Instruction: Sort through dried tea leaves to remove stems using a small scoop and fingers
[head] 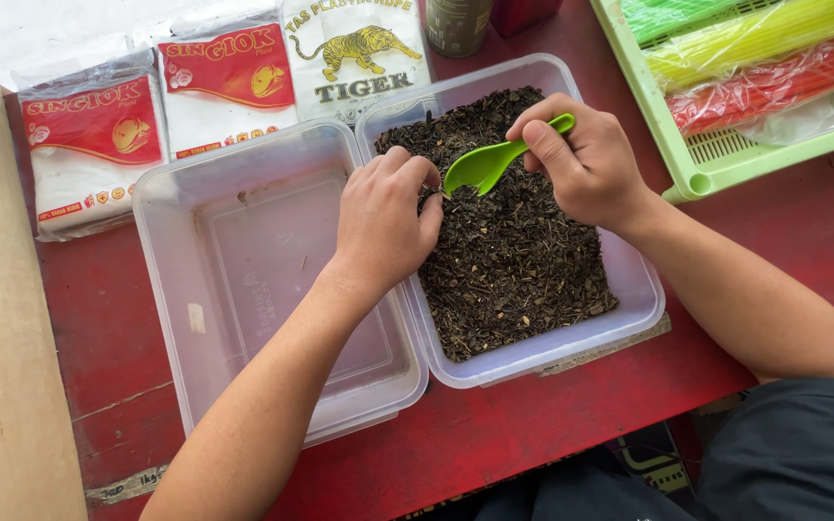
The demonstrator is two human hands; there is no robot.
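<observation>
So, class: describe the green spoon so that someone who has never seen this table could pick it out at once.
On the red table stand two clear plastic tubs side by side. The right tub is full of dark dried leaves. Over those leaves, the right hand holds the spoon, the only bright green, small scoop-shaped thing among the brown leaves.

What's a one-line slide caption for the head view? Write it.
Right hand holds a green plastic scoop over a clear tub of dried tea leaves; left hand pinches at the scoop's tip.
</observation>
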